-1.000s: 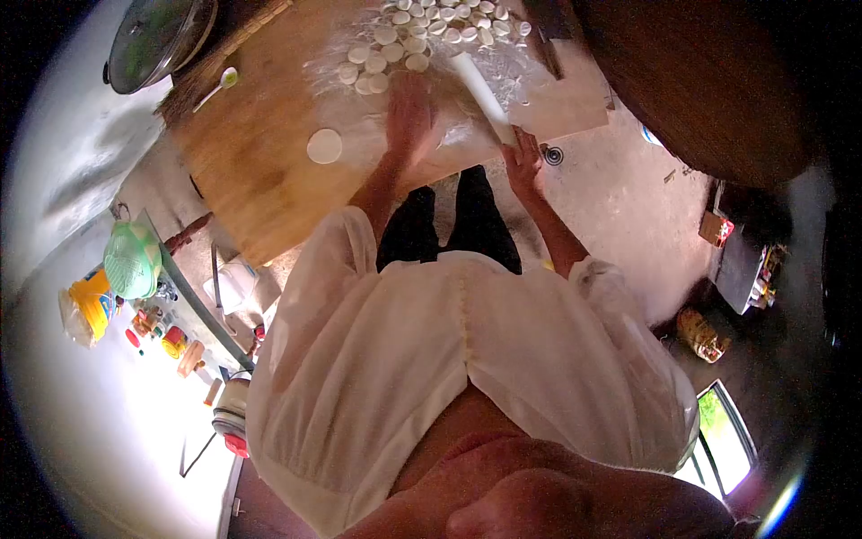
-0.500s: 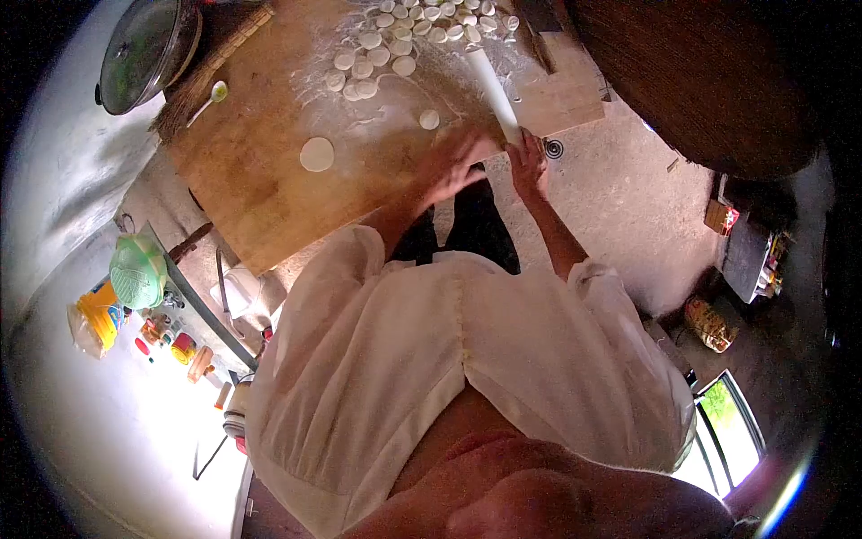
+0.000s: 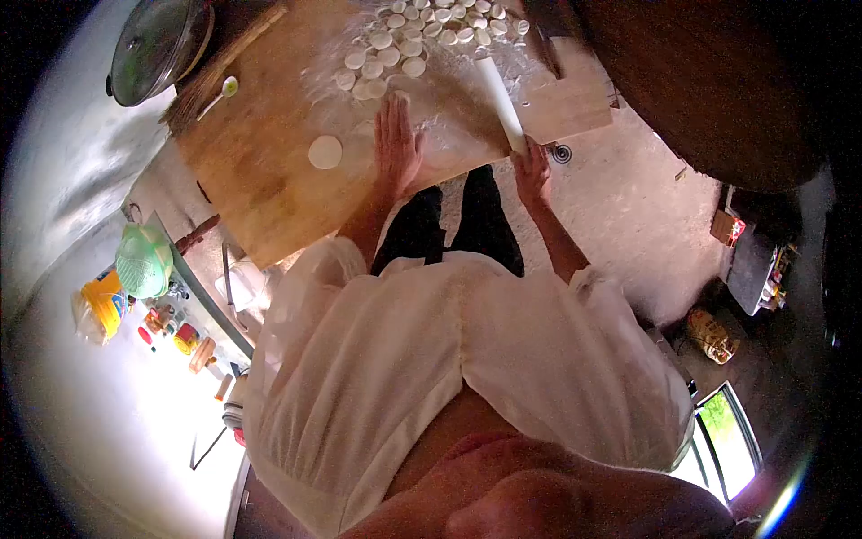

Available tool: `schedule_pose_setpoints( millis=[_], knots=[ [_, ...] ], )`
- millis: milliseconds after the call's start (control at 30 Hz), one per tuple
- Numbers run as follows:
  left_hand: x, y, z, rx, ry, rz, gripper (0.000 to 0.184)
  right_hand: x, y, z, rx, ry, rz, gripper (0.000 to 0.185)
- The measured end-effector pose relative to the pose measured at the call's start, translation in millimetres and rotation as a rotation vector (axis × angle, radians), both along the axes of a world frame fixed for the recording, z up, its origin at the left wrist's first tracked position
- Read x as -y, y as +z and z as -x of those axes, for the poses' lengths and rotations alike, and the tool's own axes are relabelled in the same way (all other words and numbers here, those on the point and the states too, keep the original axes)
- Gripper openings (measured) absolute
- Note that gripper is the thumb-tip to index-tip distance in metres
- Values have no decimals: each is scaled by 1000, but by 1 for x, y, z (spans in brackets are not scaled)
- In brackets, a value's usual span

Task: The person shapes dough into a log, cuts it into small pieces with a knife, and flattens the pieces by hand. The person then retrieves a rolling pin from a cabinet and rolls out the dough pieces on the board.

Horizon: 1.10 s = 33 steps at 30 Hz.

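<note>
My left hand (image 3: 398,145) lies flat on the floured wooden board (image 3: 251,198), its fingers stretched out toward the pile of small dough discs (image 3: 389,57). Whether anything is under its palm is hidden. Left of it lies one larger, flat dough round (image 3: 325,152). The near end of a white rolling pin (image 3: 501,103) is in my right hand (image 3: 533,168), at the board's near edge. The pin's far end points toward the discs.
A lidded pan (image 3: 151,49) stands at the upper left, near a spoon (image 3: 218,99). A dark blade-like tool (image 3: 544,49) lies right of the discs. Farther left, a green basket (image 3: 144,260) and yellow container (image 3: 105,302) stand on a side table. A large dark round object fills the upper right.
My left hand has moved left and away from me, from beside the rolling pin onto the board. The small disc seen there half a second ago is now out of sight. My right hand still grips the pin.
</note>
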State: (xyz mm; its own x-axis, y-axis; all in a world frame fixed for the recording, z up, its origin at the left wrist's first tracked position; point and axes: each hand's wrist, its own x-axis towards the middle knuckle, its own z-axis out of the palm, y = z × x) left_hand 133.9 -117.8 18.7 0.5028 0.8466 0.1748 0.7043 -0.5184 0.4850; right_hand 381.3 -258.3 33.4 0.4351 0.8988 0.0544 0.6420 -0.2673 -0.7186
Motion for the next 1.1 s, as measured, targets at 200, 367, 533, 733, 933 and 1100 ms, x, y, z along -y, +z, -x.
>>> schedule_pose_setpoints(
  millis=[200,367,533,733,933,1100],
  knots=[
    [13,-39,-20,170,-59,0,56,-2,-19,0,-7,39,-24,42],
    [20,-53,1,353,-256,-34,41,-6,-10,-1,64,109,-58,40],
    [24,-29,11,394,-116,143,41,-16,-23,1,72,295,-86,39],
    [1,43,32,114,45,-128,50,-48,-15,18,178,487,-3,43],
    [9,13,54,-287,48,-79,76,-62,-29,37,369,546,-96,56],
    [16,16,55,-245,24,-9,81,-74,-21,44,403,559,-6,59]
  ],
)
